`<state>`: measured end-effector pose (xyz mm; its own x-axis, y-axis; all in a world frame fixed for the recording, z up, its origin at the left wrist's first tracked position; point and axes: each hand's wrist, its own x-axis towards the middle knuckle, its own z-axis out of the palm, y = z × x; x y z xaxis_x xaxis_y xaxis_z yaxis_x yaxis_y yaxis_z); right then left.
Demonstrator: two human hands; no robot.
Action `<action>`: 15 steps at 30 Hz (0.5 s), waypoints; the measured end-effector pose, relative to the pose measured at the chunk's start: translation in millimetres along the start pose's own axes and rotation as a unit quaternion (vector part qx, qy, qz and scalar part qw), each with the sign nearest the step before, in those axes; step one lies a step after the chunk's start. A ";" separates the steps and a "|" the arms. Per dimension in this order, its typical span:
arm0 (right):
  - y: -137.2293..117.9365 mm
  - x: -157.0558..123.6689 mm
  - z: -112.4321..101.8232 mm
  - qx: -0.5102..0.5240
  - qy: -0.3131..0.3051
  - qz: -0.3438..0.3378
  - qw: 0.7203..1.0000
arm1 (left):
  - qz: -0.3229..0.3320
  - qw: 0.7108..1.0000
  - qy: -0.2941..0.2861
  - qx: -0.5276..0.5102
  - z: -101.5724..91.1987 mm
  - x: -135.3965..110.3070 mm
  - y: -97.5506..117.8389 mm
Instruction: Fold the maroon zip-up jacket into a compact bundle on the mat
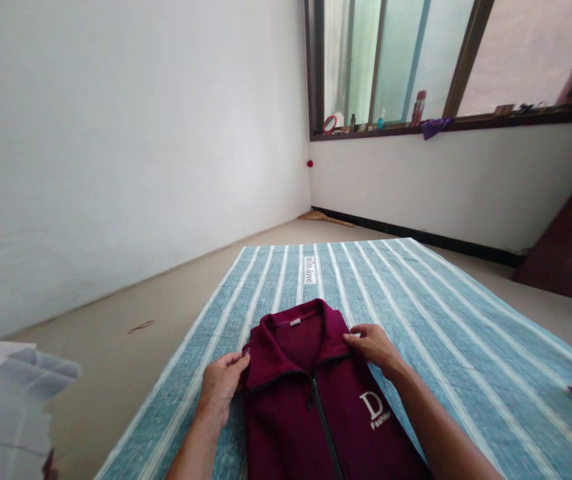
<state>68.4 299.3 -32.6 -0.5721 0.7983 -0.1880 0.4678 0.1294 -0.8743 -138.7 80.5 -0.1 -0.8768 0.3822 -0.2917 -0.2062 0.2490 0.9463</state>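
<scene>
Maroon for jacket, white for lettering, dark for zip; blue with white stripes for sheet; white for wall; purple for rag.

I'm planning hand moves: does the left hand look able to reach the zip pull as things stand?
Probably yes: the zip pull lies uncovered on the jacket, and nothing stands between it and the left hand. That hand pinches the jacket's edge, so would likely need to let go.

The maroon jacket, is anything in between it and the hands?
No, nothing I can see: the left hand and right hand both touch the maroon jacket, on opposite sides near its collar.
</scene>
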 end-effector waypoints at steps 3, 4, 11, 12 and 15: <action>4.7 6.1 4.6 0.028 0.010 0.016 0.999 | -0.008 1.000 -0.010 -0.013 -0.8 0.9 3.4; 5.1 7.7 5.7 0.038 0.014 0.021 0.999 | -0.010 1.000 -0.013 -0.018 -1.2 0.7 4.5; 6.0 9.1 8.5 0.171 -0.017 0.038 0.984 | -0.014 0.997 -0.033 -0.072 0.8 0.4 8.8; 6.7 8.3 8.3 0.193 -0.021 0.038 0.980 | -0.013 0.996 -0.034 -0.083 1.9 1.3 8.8; 9.7 6.6 7.4 0.253 -0.026 0.038 0.966 | -0.006 0.993 -0.034 -0.112 5.9 5.0 7.5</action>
<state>64.2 301.5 -45.6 -0.5881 0.7620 -0.2709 0.1280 -0.2431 -0.9615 -142.1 89.5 4.7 -0.8444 0.4413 -0.3038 -0.3134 0.0529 0.9481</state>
